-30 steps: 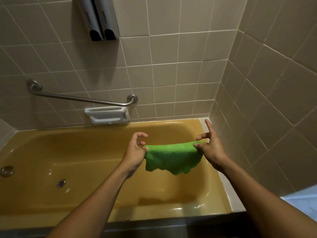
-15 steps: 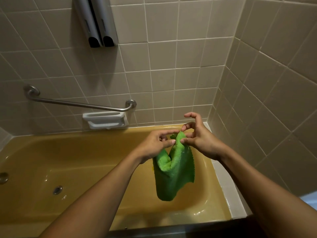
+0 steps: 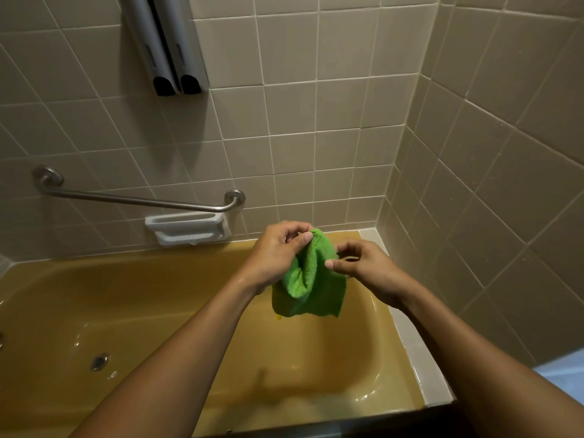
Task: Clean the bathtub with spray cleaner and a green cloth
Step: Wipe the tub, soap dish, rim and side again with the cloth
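Setting: tiled bathroom corner (image 3: pixel 316 137), beige tiles, with a mustard-yellow bathtub (image 3: pixel 158 279) along the wall.

Item 1, green cloth (image 3: pixel 311 279): held in the air between the two hands, above the right-hand end of the tub and touching no part of it. It is doubled over, with a fold running down its middle and the lower edge hanging free below the hands.

Item 2, left hand (image 3: pixel 275 251): thumb and fingers pinch the cloth's top corner.

Item 3, right hand (image 3: pixel 366 267): just beside the left and slightly lower. Its thumb and curled fingers pinch the cloth's near side edge.

Change: a second ago the cloth is stretched flat between hands held apart. Now the hands are together and the cloth is folded in half. Judgement: it is being made into a wiping pad, and wiping has not begun.

Beyond the left hand: a white soap dish (image 3: pixel 188 227), a steel grab bar (image 3: pixel 136 200) above it, and twin grey wall dispensers (image 3: pixel 164 45) higher up. Far left, low in the tub wall, is a round metal fitting (image 3: pixel 99 361).

Spray cleaner: not in view.
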{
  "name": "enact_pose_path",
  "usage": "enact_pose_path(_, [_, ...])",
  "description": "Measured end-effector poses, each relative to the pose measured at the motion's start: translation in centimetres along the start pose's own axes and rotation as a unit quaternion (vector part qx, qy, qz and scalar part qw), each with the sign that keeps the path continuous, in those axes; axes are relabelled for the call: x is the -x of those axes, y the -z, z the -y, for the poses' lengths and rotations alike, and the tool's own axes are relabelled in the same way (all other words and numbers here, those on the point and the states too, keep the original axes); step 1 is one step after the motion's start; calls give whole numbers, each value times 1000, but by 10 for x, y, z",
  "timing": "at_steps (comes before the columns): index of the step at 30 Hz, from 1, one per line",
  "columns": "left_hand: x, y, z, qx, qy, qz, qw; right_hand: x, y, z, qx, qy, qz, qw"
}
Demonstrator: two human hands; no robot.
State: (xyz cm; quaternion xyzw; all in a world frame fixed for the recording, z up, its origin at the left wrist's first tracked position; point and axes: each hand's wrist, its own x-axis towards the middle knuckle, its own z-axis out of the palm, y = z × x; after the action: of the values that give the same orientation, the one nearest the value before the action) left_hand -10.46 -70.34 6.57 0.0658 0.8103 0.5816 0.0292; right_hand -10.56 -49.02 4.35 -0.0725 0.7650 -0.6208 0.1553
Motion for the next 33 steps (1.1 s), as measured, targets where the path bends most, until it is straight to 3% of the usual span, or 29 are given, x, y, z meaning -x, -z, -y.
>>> enact_pose_path(8, [0, 18, -6, -21, 5, 1, 1000, 4, -5, 4, -2, -25, 47, 999])
enact_pose_path(11, [0, 26, 1, -21, 29, -24, 999, -1, -2, 6, -6, -26, -29, 999])
enact_pose_path(13, [4, 31, 9, 2, 90, -45, 995, -4, 1, 5, 13, -17, -92, 995])
enact_pose_path(17, [14, 30, 17, 136, 182, -108, 968, -10, 6, 1, 70, -29, -171, 982])
enact_pose_path(20, [19, 21, 19, 180, 169, -129, 960, -9, -3, 4, 86, -40, -149, 984])
enact_pose_path(25, [28, -4, 7, 204, 125, -72, 968, -9, -23, 14, 114, -25, -78, 990])
enact_pose_path(30, [29, -6, -4, 192, 92, -76, 974, -8, -31, 17, 182, 21, -73, 980])
enact_pose_path(33, [32, 1, -4, 187, 77, -81, 976, -8, -30, 17, 155, 27, -74, 985])
